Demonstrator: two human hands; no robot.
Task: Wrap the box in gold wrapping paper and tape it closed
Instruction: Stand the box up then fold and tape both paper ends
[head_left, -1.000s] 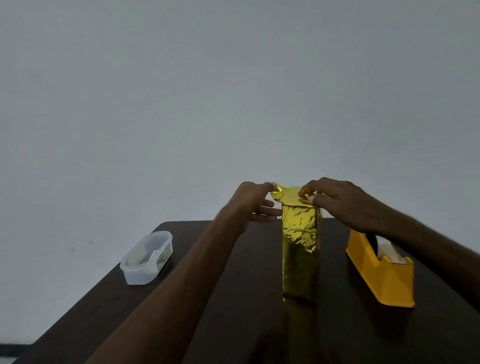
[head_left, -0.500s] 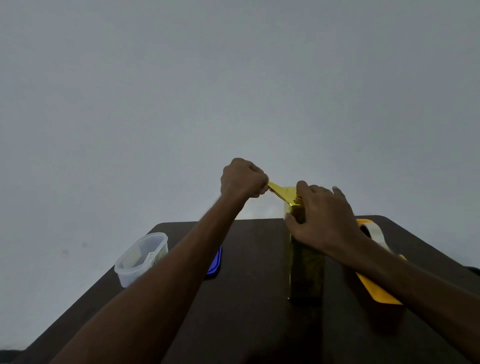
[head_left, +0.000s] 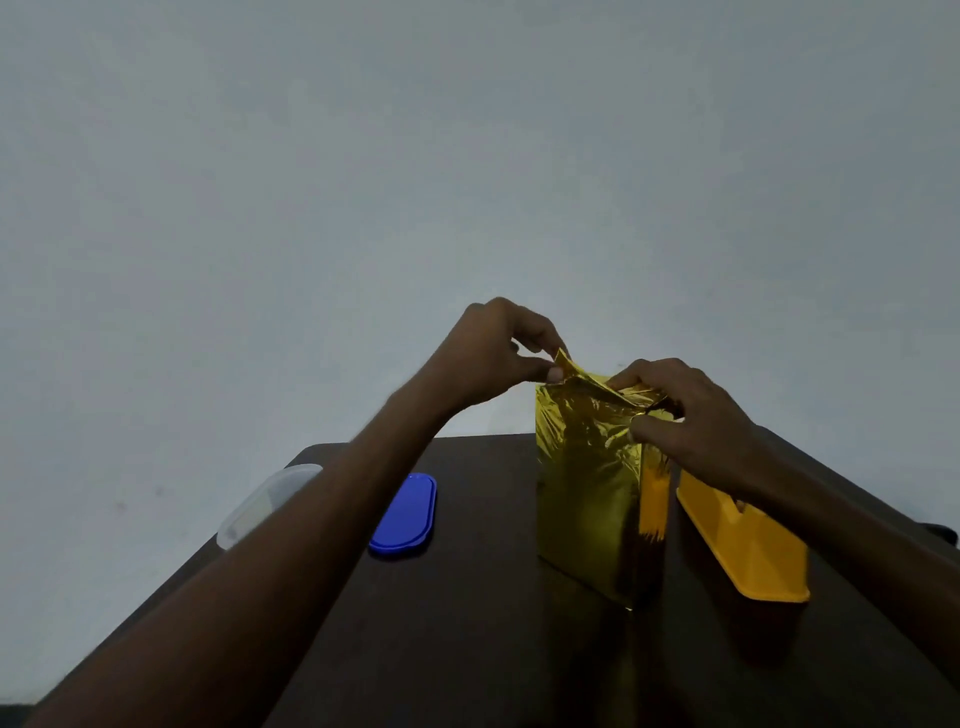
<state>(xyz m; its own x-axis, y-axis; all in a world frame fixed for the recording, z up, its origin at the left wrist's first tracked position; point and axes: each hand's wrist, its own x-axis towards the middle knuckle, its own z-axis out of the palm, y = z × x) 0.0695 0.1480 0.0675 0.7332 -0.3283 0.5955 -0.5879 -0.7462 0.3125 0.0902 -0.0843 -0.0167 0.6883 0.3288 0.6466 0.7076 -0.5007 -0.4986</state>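
Observation:
A tall box wrapped in gold wrapping paper (head_left: 589, 483) stands upright on the dark table (head_left: 467, 623). My left hand (head_left: 493, 353) pinches the raised paper flap at the box's top left corner between thumb and fingers. My right hand (head_left: 691, 415) grips the crumpled paper at the top right, fingers curled over the top edge and thumb against the near side. A yellow tape dispenser (head_left: 743, 540) sits just right of the box, partly hidden by my right forearm.
A blue oval lid (head_left: 405, 514) lies flat on the table left of the box. A clear plastic container (head_left: 260, 506) stands at the table's left edge, partly behind my left forearm. A plain grey wall rises behind.
The view has tilted and shifted. My left hand still pinches the top flap, now lower and closer to the box. My right hand has moved from the box's side to its top edge.

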